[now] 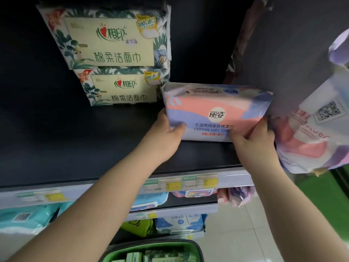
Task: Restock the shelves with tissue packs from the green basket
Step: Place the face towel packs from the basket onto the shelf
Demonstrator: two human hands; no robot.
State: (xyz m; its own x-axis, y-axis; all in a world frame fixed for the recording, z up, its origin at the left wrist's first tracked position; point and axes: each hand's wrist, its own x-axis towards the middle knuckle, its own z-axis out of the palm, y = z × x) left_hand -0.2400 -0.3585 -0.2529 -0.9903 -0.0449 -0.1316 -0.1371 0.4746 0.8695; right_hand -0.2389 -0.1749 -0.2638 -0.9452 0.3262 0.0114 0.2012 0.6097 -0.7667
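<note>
Green basket sits closest below me, packs inside. My left hand and right hand grip the pink-and-lilac tissue pack by its lower corners, on the dark shelf beside two stacked leaf-print packs.

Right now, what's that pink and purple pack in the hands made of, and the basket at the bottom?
The pink and purple pack looks like thin, soft plastic film: it is glossy, and creased at its sealed ends. The green basket looks like hard plastic with a dark rim, though only a corner of it shows.
</note>
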